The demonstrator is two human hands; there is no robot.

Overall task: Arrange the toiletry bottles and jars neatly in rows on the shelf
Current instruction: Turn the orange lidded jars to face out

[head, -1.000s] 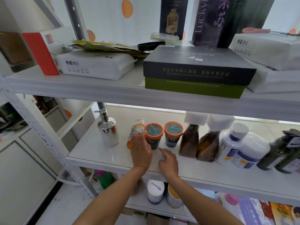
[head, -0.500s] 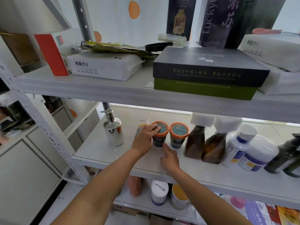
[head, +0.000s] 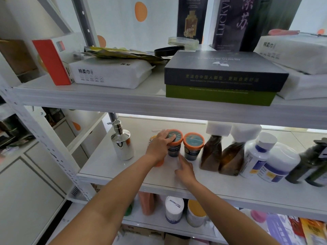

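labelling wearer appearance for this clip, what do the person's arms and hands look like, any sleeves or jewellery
The left forearm and right forearm are bare up to the frame edge, with no sleeves in view. The left hand and right hand wear no gloves, and no watch, bracelet or ring is visible.
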